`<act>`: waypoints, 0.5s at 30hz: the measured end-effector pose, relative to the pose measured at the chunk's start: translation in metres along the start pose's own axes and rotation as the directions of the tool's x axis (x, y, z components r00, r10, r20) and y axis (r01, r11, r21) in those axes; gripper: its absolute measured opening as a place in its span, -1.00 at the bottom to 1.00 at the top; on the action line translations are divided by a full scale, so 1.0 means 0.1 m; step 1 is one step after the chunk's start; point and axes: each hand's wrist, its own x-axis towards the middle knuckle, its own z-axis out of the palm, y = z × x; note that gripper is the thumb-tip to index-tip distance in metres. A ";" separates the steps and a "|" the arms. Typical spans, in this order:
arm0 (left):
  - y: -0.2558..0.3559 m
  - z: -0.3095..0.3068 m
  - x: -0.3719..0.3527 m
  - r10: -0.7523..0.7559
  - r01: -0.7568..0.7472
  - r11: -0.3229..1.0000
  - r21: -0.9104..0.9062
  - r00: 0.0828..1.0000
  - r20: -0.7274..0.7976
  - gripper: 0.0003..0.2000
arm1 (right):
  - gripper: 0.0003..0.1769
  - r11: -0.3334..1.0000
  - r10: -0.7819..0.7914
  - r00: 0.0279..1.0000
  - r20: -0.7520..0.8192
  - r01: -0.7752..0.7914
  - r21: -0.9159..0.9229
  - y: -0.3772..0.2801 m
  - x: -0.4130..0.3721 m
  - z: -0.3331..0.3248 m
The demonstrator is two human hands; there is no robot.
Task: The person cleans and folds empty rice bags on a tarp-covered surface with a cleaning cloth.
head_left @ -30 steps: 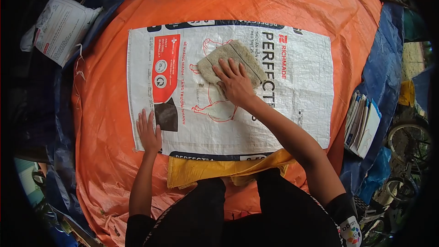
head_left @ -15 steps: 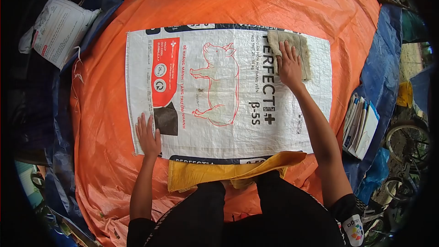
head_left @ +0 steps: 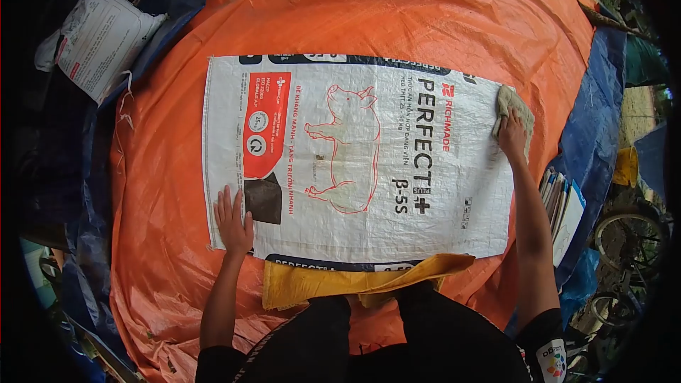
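A white woven feed sack (head_left: 457,184), printed with a red pig outline and large black lettering, lies flat in front of me. My left hand (head_left: 234,225) rests palm down on its lower left corner, fingers spread. At the sack's upper right edge, my right hand (head_left: 511,135) grips a beige cloth (head_left: 523,106), which is partly bunched and overhangs the edge. A folded yellow woven sack (head_left: 312,287) lies along the near side, by my knees, touching the white sack's lower border.
An orange tarp (head_left: 305,14) spreads under everything, with a blue tarp (head_left: 603,78) at its right side. A filled white bag (head_left: 106,39) sits at upper left. Folded sacks (head_left: 564,206) are stacked on the right, near a bicycle (head_left: 628,230).
My right hand has moved right with the cloth, from the lettering to the sack's right edge, uncovering red print. The cloth went from flat to bunched. My left hand stays at the lower left corner.
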 end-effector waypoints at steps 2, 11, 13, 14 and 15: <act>0.01 -0.01 0.00 -0.009 0.009 1.000 0.003 1.000 0.007 -0.44 | -0.44 0.992 -0.116 0.993 -0.035 0.117 0.037 -0.11 -0.19 -0.07; 0.01 0.02 -0.01 -0.011 0.011 1.000 -0.013 1.000 -0.014 -0.45 | -0.50 0.679 -0.686 0.727 -0.026 0.653 0.337 -1.24 -1.59 -0.22; 0.02 0.02 0.00 -0.013 0.013 1.000 -0.017 1.000 -0.013 -0.45 | -0.46 0.579 -0.790 0.613 0.032 0.728 0.367 -1.65 -1.81 -0.15; 0.03 0.02 0.00 -0.016 0.015 1.000 -0.015 1.000 -0.012 -0.45 | -0.41 0.538 -0.827 0.559 0.056 0.759 0.367 -1.89 -1.89 -0.12; 0.03 0.01 0.00 -0.018 0.018 1.000 -0.013 1.000 -0.010 -0.45 | -0.37 0.496 -0.853 0.520 0.042 0.783 0.375 -2.10 -1.94 -0.05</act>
